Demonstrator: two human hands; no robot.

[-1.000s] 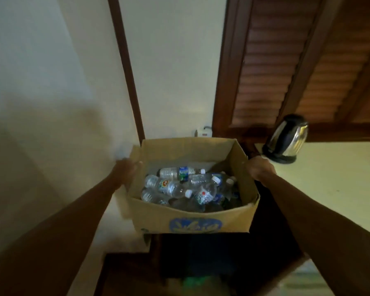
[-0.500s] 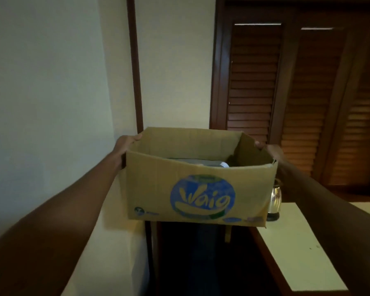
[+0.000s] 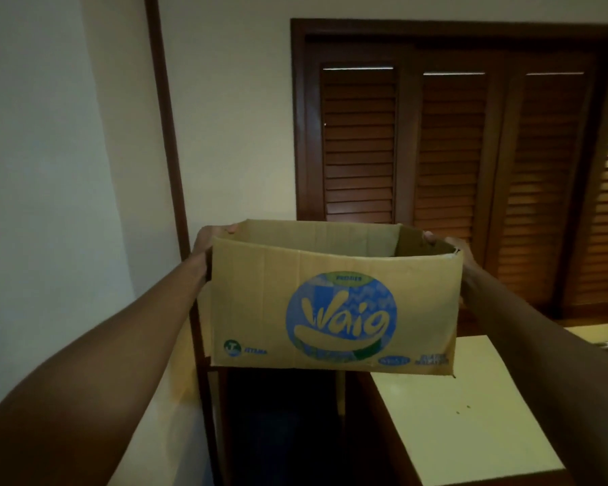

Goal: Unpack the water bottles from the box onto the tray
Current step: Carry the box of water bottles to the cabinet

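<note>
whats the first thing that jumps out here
The cardboard box fills the middle of the view, its round blue logo facing the camera, held up by the left hand and right hand gripping its two ends. Behind it on the right stand dark louvred doors; a pale tabletop lies lower right.

An open cardboard box [image 3: 334, 303] is being held up in the air — gripped at its left side by the left hand [image 3: 204, 250] and at its right by the right hand [image 3: 458, 256] — above a pale tabletop [image 3: 471, 422], before dark louvred doors [image 3: 453, 170].
</note>
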